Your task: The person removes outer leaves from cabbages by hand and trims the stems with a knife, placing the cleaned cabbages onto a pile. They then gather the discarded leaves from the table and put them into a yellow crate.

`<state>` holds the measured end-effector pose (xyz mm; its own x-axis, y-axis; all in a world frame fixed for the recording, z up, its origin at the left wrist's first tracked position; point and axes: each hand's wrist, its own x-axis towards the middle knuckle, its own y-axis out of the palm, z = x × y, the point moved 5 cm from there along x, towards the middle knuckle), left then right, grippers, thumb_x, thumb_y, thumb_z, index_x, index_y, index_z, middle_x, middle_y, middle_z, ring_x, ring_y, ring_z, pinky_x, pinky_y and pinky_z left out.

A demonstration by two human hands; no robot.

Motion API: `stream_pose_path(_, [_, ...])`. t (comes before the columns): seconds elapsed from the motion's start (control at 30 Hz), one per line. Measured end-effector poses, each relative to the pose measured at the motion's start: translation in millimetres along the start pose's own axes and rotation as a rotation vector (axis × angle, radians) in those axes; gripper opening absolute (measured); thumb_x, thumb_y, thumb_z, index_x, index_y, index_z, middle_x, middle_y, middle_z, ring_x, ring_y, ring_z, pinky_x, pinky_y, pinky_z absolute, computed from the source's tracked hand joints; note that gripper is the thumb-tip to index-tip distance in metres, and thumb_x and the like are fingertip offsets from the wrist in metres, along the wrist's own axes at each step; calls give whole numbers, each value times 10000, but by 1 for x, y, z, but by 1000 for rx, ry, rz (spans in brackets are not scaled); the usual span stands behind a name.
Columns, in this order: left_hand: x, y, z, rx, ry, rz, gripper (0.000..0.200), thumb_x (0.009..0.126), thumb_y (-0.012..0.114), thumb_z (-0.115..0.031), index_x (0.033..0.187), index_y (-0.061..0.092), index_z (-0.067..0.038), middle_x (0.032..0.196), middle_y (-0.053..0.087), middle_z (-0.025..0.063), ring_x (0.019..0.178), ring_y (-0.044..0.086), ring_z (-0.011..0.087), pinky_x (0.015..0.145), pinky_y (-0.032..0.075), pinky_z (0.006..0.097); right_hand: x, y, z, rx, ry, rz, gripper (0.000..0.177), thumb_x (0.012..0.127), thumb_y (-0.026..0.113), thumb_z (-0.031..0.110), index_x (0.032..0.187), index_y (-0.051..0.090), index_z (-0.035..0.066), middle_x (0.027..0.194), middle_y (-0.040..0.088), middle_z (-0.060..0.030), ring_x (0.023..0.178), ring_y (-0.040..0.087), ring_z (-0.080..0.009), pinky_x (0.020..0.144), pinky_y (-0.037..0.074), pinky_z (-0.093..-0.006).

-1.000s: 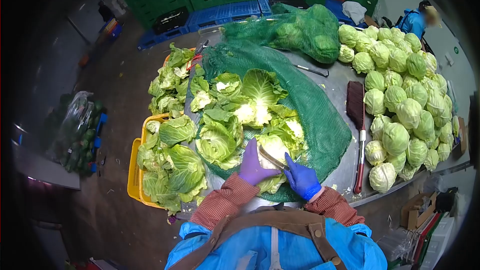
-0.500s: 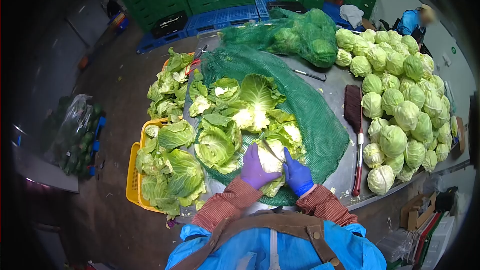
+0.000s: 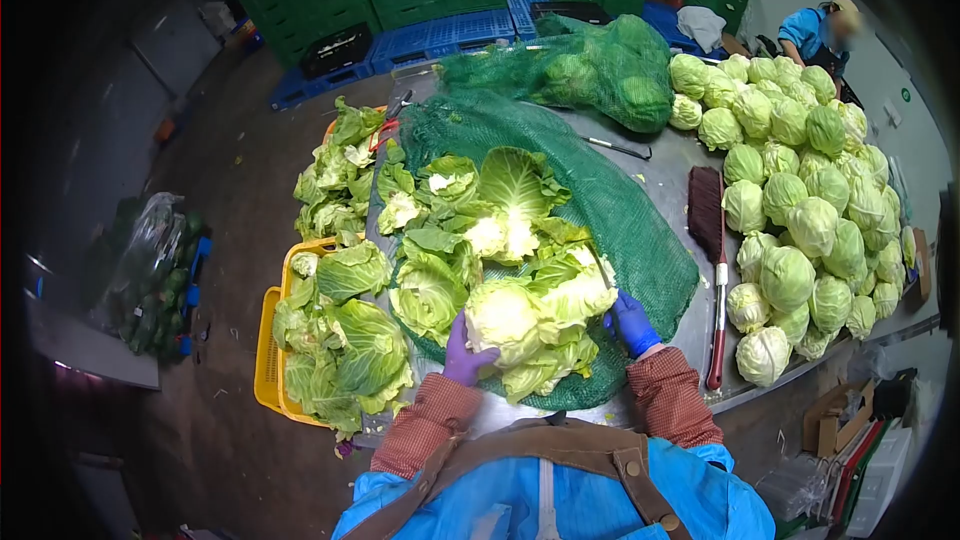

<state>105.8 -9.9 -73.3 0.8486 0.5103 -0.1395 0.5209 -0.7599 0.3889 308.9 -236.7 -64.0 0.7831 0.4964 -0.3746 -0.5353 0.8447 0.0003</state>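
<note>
A pale, partly trimmed cabbage (image 3: 503, 318) sits at the near side of the green mesh net (image 3: 645, 275). My left hand (image 3: 464, 356), in a purple glove, grips its left side with the thumb in front. In a blue glove, my right hand (image 3: 630, 324) is closed round a knife (image 3: 604, 268) whose handle is mostly hidden; the blade points up and away, beside loosened outer leaves (image 3: 578, 292). More leaves (image 3: 540, 368) lie under and right of the cabbage. Just beyond are another leafy cabbage (image 3: 430, 292) and a spread of cut leaves (image 3: 512, 195).
Trimmed cabbages (image 3: 788, 278) are piled on the right of the metal table (image 3: 668, 202). A long-handled brush (image 3: 716, 285) lies beside them. Leaves fill a yellow crate (image 3: 268, 350) on the left. Filled net bags (image 3: 610, 75) lie at the back; a person (image 3: 815, 35) stands far right.
My hands have moved apart: left to the cabbage's left side, right outward with the knife. The cabbage now shows more of its pale head, with outer leaves spread to the right.
</note>
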Motion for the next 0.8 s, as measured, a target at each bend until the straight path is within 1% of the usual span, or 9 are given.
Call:
stream_pose_path(0.07, [-3,12,-10,-140,-32,22,912,626,723,-63,1392,232,-14,1333,416,147,1224,431,271,1028,370,398,-8,4,16,42,44,17,296,960,427,329,943,573,72,587,510,4,431,424,-86,409,332,-223])
stream_pose_path(0.13, [-2,18,-15,-404,-47,7,845,671,684,-89,1384,237,-5,1327,421,157,1211,449,295,1027,383,408,-10,6,26,54,33,57,337,967,437,278,1224,527,79,626,527,12,487,441,-58,441,355,-190])
stream_pose_path(0.17, [0,17,-13,-382,-33,35,878,693,732,-231,1387,244,-4,1367,396,172,1236,431,322,1029,380,445,-8,5,24,52,28,59,337,967,437,278,1224,527,79,626,527,12,487,441,-58,441,355,-190])
stream_pose_path(0.5, [-4,42,-33,-405,49,163,774,756,651,-214,1388,255,-7,1375,392,177,1255,406,335,1045,343,502,-5,-1,18,207,-159,-55,367,971,439,260,1279,489,68,673,536,18,499,439,-51,447,355,-183])
stream_pose_path(0.57, [-4,35,-13,-609,-207,74,765,769,611,-305,1402,261,-56,1395,371,176,1275,376,346,1063,292,538,0,-8,15,220,-190,-52,366,969,445,260,1277,494,67,679,538,18,499,437,-51,448,353,-184])
stream_pose_path(0.6, [-6,33,-9,-608,-207,74,765,769,611,-305,1402,261,-56,1395,371,176,1275,376,346,1063,292,538,5,-18,13,195,-186,-120,361,965,458,248,1275,500,66,688,545,15,505,443,-49,452,355,-187])
stream_pose_path(0.67, [-11,41,-11,-1095,-235,295,759,781,549,-418,1414,263,-112,1422,340,157,1300,338,350,1069,258,555,8,-24,20,171,-186,-188,357,962,470,235,1273,505,64,697,552,12,512,448,-47,455,356,-189])
stream_pose_path(0.73, [-13,41,-10,-1032,-244,315,758,780,513,-493,1413,280,-146,1442,314,135,1322,303,340,1072,256,544,3,-25,34,-45,-230,-111,390,955,481,268,1298,486,82,651,538,17,482,411,-39,438,335,-182])
stream_pose_path(0.8, [-8,32,-3,-923,-230,-38,711,814,485,-500,1392,314,-124,1420,346,133,1298,335,345,1065,276,535,-3,-19,50,-93,-233,-96,424,952,487,239,1347,431,96,668,541,13,504,424,-40,456,357,-182])
